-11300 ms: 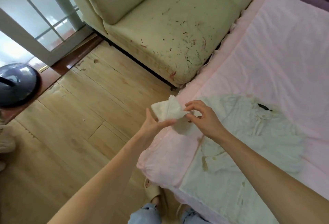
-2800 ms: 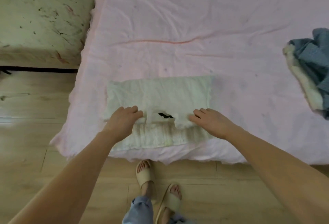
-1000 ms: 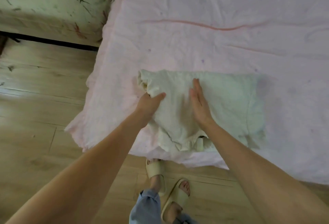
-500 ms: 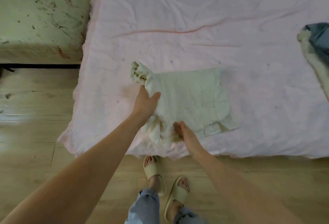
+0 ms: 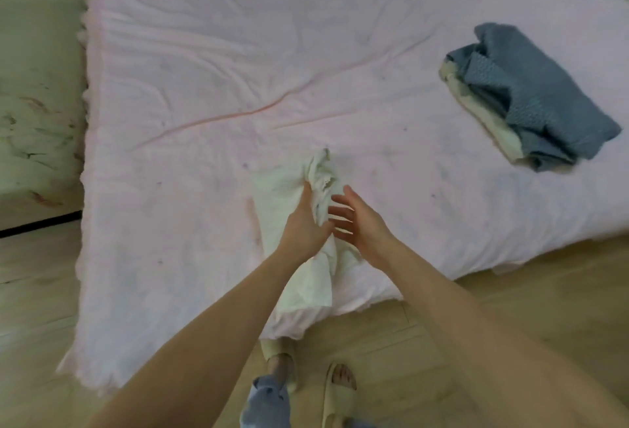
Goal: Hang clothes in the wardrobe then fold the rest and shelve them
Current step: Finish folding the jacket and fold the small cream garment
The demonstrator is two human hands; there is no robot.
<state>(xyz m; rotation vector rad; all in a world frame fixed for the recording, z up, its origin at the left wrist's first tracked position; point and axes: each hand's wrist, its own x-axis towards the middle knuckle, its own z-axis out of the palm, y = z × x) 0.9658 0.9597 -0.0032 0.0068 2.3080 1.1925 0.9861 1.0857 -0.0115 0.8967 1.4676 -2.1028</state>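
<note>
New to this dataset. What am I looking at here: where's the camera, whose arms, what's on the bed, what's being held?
There is no robot here. A person wears one wide-angle camera on the head, and it looks forward and down, so the two bare arms that come in from the bottom are the wearer's own. Their feet in slippers stand on the wooden floor at the edge of the bed.

The bed is covered by a pink sheet. On it, near the front edge, lies a cream-white garment, partly folded and bunched up. The left hand grips the bunched part. The right hand is beside it with fingers spread and holds nothing. Far right on the sheet lies a blue garment on top of a pale one. At the left edge is a worn cream sofa.
</note>
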